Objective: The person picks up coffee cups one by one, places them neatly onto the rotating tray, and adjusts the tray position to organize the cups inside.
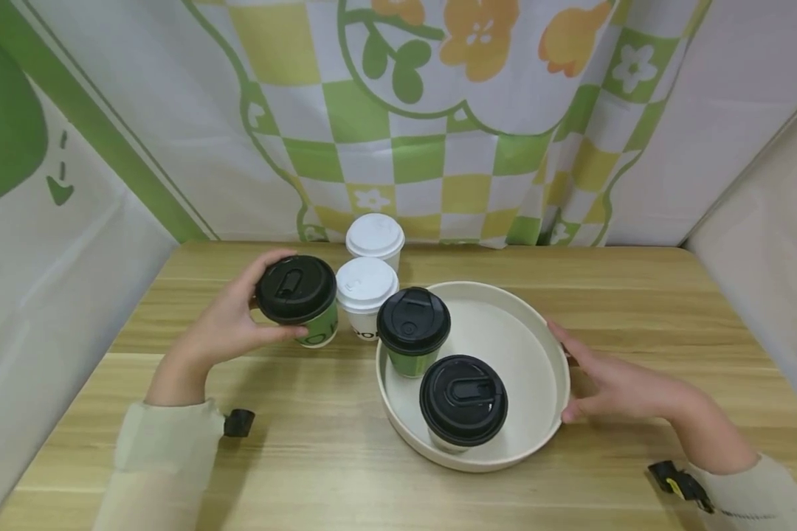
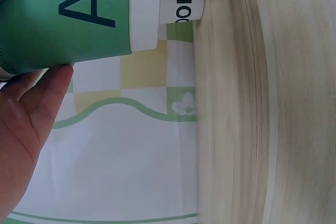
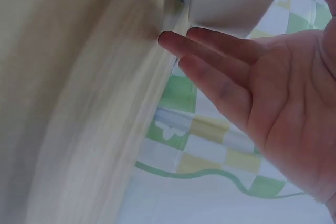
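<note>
Green cup [image 1: 308, 304], left of the tray [image 1: 528, 346], beside the white cups [image 1: 367, 289] | left hand [image 1: 222, 328]: fingers curled round the green cup | right hand [image 1: 627, 383]: fingers outstretched at the tray's rim, gripping nothing | we judge a low sideways swing could topple the white cups

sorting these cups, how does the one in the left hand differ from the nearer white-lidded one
The green paper cup has a black lid; the white paper cup has a white lid. The left hand holds the green paper cup; neither hand holds the white paper cup. Both carry dark lettering.
</note>
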Available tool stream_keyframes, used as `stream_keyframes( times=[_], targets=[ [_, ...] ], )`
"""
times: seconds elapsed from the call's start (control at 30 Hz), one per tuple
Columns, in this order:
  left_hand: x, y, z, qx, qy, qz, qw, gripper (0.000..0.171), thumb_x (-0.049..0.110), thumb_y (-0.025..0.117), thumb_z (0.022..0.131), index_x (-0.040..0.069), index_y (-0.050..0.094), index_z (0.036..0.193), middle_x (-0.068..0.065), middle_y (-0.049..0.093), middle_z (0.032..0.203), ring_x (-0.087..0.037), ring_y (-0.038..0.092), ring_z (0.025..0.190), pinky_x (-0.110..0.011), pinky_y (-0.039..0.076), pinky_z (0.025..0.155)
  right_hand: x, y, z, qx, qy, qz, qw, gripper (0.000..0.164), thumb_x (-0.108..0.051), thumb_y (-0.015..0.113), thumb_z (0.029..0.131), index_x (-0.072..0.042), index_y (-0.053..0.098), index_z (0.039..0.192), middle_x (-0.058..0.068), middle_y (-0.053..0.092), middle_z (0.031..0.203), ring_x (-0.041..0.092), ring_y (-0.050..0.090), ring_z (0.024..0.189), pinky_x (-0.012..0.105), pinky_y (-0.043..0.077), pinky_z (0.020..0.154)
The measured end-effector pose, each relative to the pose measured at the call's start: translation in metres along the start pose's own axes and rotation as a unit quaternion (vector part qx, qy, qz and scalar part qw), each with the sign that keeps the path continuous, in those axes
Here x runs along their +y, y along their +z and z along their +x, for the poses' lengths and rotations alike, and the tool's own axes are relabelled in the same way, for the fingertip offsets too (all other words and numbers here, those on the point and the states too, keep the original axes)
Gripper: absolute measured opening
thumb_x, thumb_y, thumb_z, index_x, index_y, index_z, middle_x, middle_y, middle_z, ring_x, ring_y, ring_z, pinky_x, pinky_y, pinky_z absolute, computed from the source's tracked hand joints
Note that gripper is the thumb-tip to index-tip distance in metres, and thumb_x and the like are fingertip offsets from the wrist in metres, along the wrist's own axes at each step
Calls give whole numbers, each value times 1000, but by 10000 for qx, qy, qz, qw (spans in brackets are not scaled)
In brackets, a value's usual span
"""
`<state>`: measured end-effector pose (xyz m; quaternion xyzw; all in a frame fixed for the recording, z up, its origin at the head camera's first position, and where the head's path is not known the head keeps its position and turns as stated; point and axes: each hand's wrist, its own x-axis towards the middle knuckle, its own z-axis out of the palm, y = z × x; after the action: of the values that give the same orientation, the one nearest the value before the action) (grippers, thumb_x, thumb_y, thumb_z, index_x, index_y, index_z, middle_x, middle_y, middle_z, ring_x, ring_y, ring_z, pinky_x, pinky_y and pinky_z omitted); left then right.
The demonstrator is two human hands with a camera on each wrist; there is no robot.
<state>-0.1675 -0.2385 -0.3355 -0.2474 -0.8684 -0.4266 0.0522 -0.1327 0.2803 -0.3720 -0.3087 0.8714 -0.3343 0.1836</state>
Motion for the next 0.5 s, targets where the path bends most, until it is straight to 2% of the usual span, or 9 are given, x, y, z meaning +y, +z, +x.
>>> stream_keyframes(
  times=[0.03,0.13,0.17,0.23,0.27,0.33,0.37,0.4,0.5],
  targets=[
    [0,0,0,-6,10,-6,10000,101,7,91,68,22,36,151,-6,55,140,2,54,117,-17,50,89,2,-2,1,-23,-77,8,10000,120,-29,83,78,-7,-3,159,32,24,157,50,39,136,18,37,107],
    [1,0,-1,-7,18,-13,10000,101,6,91,68,21,36,151,-7,55,139,3,55,116,-17,51,88,11,-11,9,-188,-367,265,9988,117,-21,83,79,-2,-1,158,35,27,153,56,38,133,48,44,108],
    [1,0,-1,-11,15,-23,10000,100,6,91,68,21,36,151,-7,55,139,3,55,116,-17,51,88,14,-15,13,-271,-458,379,9979,116,-19,83,79,0,0,158,36,28,153,51,41,134,59,44,104],
    [1,-1,-2,-12,3,-26,10000,100,6,91,68,19,36,151,-7,55,139,3,55,115,-17,51,88,22,-25,20,-474,-599,620,9952,112,-15,80,82,2,0,157,37,26,153,34,44,138,59,44,103],
    [1,-1,-2,-15,-6,-25,10000,100,6,91,68,19,36,151,-7,55,139,3,55,115,-18,51,88,26,-30,25,-606,-650,783,9930,110,-13,79,83,3,0,157,38,24,154,24,44,139,55,44,105],
    [1,-1,-2,-17,-17,-15,10000,99,6,91,68,17,36,150,-7,55,139,3,55,116,-18,51,87,33,-38,33,-847,-775,991,9884,108,-11,78,84,3,-1,157,38,22,154,4,41,137,37,43,108],
    [1,-2,-3,-21,-26,-6,10000,99,6,91,68,16,36,150,-7,55,138,3,55,115,-19,51,87,36,-42,38,-986,-823,1099,9856,108,-11,77,85,3,-3,157,38,19,155,0,39,136,30,41,108],
    [2,-2,-3,-21,-35,13,10000,99,6,91,68,15,36,150,-7,55,138,3,55,115,-19,51,87,39,-46,43,-1118,-851,1167,9832,109,-11,77,85,2,-4,157,38,18,156,5,38,139,25,40,107],
    [2,-3,-4,-20,-48,45,10000,99,7,91,68,17,36,150,-8,55,138,3,55,115,-18,51,87,43,-53,58,-1443,-919,1163,9784,112,-23,77,87,-1,-8,157,37,14,158,35,32,145,44,41,111]
  ],
)
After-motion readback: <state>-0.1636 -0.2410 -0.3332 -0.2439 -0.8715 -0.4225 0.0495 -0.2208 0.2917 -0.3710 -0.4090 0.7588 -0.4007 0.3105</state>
